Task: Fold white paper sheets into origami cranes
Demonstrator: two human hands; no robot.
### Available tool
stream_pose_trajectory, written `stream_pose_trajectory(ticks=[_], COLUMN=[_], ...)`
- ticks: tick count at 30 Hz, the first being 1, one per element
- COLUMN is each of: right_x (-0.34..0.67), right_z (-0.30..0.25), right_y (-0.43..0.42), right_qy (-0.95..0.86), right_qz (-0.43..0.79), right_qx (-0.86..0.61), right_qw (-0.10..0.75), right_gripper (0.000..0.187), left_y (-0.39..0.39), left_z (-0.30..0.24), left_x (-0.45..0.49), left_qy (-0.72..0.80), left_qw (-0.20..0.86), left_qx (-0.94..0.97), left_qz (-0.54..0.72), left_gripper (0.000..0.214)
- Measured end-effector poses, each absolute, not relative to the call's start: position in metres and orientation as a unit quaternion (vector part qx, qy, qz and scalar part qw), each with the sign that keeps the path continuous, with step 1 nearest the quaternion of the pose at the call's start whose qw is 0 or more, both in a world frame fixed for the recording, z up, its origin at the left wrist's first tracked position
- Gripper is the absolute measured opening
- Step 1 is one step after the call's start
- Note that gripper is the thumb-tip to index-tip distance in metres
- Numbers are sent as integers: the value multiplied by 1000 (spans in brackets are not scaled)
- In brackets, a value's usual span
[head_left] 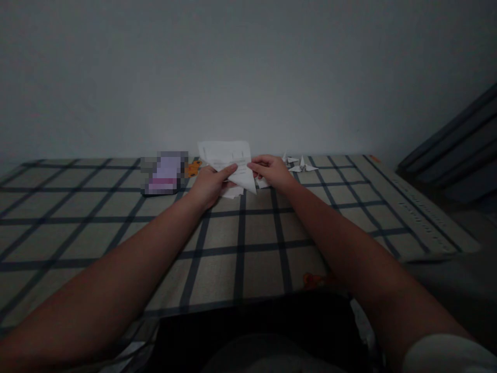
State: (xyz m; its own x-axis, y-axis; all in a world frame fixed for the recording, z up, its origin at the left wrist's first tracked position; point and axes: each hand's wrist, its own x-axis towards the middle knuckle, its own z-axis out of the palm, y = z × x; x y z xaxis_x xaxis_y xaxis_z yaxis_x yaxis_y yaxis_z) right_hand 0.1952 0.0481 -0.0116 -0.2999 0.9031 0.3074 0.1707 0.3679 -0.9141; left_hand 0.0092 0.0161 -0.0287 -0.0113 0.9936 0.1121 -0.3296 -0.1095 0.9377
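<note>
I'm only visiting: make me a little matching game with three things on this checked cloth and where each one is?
Things:
1 white paper sheet
2 folded paper figures
3 purple blurred object

Places:
A on the checked cloth, just right of the right hand
B left of the left hand
C pinched by both hands

Pairs: 1-C, 2-A, 3-B.

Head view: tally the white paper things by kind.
sheet held by left hand and right hand: 1
small folded figures: 2, dimly seen
flat pieces under the hands: 2
Total: 5
</note>
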Motion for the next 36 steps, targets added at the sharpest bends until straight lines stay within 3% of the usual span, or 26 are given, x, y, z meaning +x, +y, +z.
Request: stream_pose_trajectory(ticks=[11, 17, 36], right_x=[193, 195, 197], right_z=[-12, -14, -12], right_y=[48, 50, 53], right_qy=[-678, -687, -658], right_qz=[436, 429, 384], right_qx=[-380, -371, -415], right_qw=[454, 454, 497], right_gripper=[9, 19, 13], left_y=[16, 17, 23], left_z=[-28, -30, -28], left_x=[10, 10, 4], left_qy=[389, 392, 402], left_qw=[534, 522, 518], left_qx=[432, 444, 431], left_qz=[613, 613, 620], left_gripper=[30, 31, 27])
